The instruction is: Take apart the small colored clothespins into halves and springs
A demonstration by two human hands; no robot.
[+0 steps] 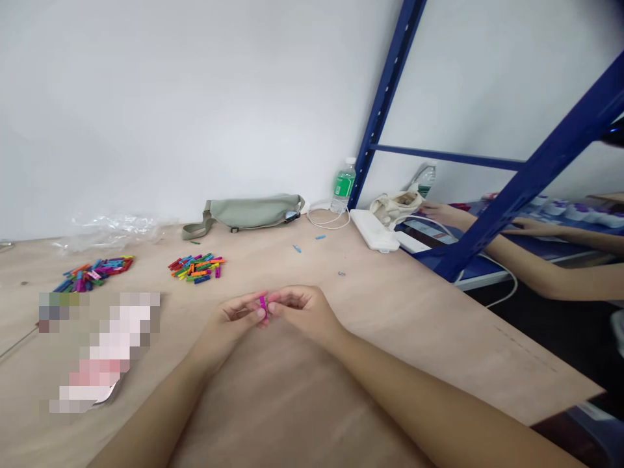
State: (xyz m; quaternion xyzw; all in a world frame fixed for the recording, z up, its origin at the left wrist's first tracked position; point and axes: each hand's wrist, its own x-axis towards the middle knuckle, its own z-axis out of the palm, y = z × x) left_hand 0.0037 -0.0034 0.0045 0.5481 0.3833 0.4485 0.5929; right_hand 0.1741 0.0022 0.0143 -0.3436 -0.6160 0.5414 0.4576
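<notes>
My left hand [238, 318] is closed, pinching a small purple clothespin [264, 305] between thumb and fingertips. My right hand [303, 311] is closed too, its thumb and fingertips meeting at the same clothespin from the right. Fingers cover part of the clothespin. Beyond my left hand lies a heap of small colourful clothespins [196, 267]. A second multicoloured heap [95, 274] is farther left. Two light-blue pieces [297, 248] lie apart on the table past my hands, and a tiny metal-looking bit [342, 273] is to their right.
A brown-covered table [390, 338] spreads before me. Along the wall lie clear plastic wrap [117, 227], a grey-green bag [256, 212] and a bottle [344, 184]. A white case [373, 230] sits by the blue shelf frame [526, 172]. At right, another person's arms [526, 263] reach over a neighbouring table.
</notes>
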